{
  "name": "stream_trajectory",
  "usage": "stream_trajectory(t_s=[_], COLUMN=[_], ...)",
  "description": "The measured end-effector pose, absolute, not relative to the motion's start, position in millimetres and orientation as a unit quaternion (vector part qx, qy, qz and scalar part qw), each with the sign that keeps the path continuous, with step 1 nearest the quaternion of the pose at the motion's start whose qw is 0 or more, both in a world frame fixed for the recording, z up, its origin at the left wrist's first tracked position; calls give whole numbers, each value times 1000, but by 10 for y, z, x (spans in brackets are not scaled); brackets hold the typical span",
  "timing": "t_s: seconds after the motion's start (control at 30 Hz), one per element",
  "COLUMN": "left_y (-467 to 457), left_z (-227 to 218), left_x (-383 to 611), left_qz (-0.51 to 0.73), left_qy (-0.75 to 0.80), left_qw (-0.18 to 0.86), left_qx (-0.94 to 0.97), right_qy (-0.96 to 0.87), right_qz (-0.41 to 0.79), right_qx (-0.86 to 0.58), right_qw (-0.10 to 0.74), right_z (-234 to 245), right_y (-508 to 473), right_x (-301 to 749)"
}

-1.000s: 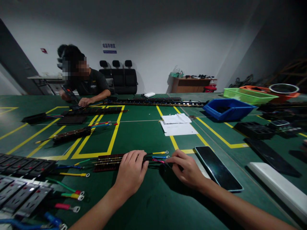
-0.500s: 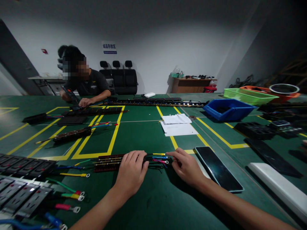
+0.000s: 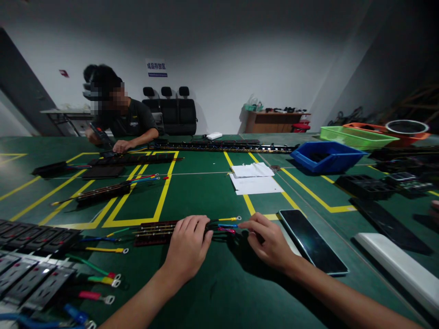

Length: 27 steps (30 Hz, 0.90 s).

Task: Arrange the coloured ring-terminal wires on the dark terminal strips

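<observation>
A green table [image 3: 206,192] marked with yellow lines fills a white-walled room, where a blue wall sign [image 3: 156,67] carries Chinese characters. Near the front edge, the left hand [image 3: 188,246] lies palm down, fingers curled over the terminal strip [image 3: 154,230]. The right hand [image 3: 269,242] pinches the strip's coloured wires [image 3: 226,225].

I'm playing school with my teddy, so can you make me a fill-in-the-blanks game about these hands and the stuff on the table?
The left hand holds down a dark strip on the ____ table. The right hand, pinching the coloured wires, has a phone lying on its ____ side. The bin nearest the white papers is ____.
Missing words: green; right; blue.
</observation>
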<state>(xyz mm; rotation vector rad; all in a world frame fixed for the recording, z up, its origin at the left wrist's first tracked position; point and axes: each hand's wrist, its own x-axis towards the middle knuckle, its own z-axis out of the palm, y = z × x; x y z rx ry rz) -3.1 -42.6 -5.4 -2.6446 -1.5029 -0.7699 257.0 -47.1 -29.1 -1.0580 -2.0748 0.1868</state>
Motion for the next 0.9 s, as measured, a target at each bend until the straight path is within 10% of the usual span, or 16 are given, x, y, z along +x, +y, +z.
stream_trajectory(t_s=[0.9], left_y=[-428], left_z=[-52], left_x=[-31], left_qz=[-248], left_qy=[-477], left_qw=[3], left_qx=[-843], right_qy=[-785], right_qz=[55], right_qx=[-497], right_qw=[366], right_z=[-285], right_y=[-456], right_x=[2560])
